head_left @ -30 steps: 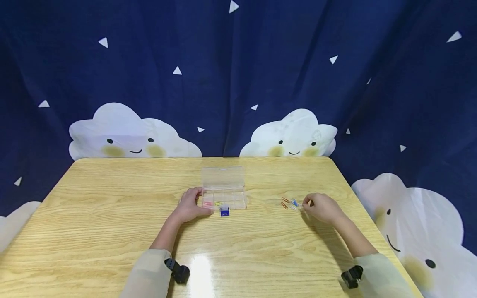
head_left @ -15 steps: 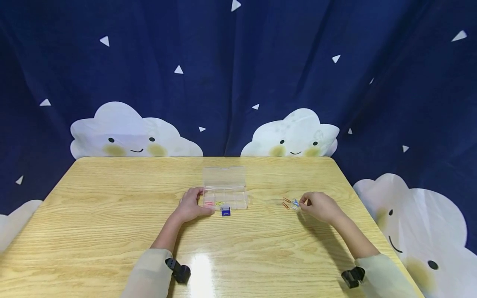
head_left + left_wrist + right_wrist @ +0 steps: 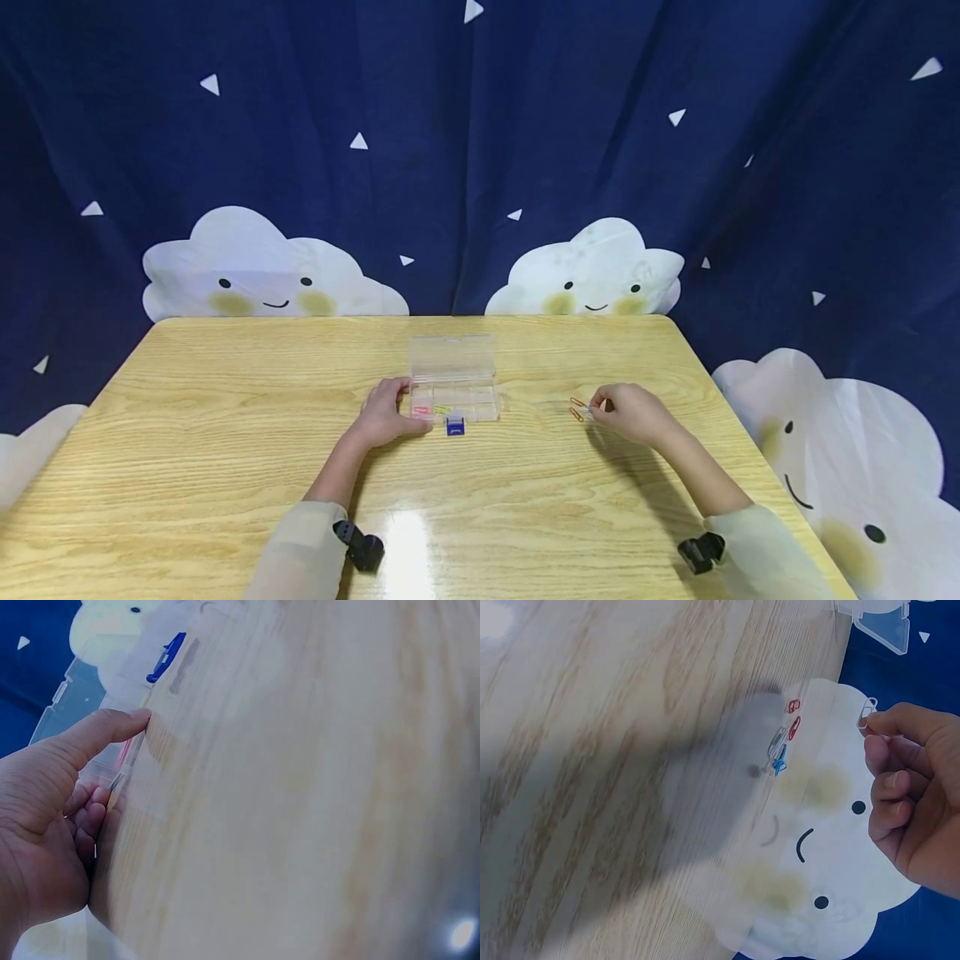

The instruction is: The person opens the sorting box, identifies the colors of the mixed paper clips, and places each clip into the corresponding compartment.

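Observation:
My left hand grips the left end of a clear compartment box, thumb at its front edge. The box's transparent lid stands raised at the back. A blue latch sticks out at the front. Inside, pink paper clips lie in the front left compartment and yellow paper clips beside them. My right hand pinches a white paper clip between thumb and finger, raised off the table. Near it lie red paper clips, blue paper clips and a white paper clip.
A wooden table carries everything. Behind it hangs a dark blue curtain with white clouds and triangles. Each wrist wears a small black camera, one on the left sleeve and one on the right.
My right hand has moved left over the loose paper clips, covering the blue ones in the head view. My left hand stays on the box.

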### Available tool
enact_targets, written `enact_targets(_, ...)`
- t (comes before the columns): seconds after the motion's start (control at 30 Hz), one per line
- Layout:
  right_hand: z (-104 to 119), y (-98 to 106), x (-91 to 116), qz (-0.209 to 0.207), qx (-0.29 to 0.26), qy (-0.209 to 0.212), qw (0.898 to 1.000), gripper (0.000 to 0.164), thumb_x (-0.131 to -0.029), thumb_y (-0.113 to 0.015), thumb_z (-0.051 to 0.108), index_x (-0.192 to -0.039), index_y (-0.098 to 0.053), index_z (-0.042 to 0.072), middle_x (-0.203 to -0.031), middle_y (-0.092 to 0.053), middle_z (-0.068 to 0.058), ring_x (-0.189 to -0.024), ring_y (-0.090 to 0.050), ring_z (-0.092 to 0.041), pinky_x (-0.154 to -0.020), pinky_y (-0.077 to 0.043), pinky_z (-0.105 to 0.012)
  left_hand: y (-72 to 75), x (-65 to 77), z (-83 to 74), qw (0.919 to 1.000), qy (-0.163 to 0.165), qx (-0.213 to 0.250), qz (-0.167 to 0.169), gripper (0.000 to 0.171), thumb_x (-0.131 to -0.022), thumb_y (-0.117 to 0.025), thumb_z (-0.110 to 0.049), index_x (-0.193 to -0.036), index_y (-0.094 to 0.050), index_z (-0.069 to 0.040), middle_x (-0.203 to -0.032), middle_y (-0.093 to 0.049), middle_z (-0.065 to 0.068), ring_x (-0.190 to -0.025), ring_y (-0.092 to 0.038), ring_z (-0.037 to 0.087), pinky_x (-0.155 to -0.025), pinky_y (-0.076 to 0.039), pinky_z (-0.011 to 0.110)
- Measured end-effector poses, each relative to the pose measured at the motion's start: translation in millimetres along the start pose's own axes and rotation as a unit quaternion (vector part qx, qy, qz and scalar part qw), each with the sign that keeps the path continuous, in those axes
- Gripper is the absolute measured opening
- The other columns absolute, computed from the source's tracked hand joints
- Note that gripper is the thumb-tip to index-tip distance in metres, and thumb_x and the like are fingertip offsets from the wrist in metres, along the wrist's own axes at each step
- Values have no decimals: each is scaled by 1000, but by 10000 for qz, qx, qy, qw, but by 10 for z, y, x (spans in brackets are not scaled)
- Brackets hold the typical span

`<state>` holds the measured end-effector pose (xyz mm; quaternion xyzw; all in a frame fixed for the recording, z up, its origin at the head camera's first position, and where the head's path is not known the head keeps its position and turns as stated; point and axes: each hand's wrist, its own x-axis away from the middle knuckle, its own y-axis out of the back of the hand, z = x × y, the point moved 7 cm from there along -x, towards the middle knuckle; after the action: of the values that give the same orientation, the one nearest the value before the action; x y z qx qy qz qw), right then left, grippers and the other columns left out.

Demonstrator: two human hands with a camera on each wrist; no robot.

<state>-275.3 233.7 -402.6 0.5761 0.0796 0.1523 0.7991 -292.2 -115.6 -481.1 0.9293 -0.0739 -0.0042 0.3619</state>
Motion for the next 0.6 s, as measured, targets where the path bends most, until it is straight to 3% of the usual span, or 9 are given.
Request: enact_targets(0.6, 218, -25, -159, 69, -101, 251, 9996, 15, -89, -59, 21, -83, -67, 10, -59, -57, 5, -48, -41, -8, -49, -34, -24, 6, 0, -12, 10000, -24, 32, 12, 82, -64, -84, -34, -130, -46, -2, -114, -51, 11, -104, -44, 26, -90, -34, 42)
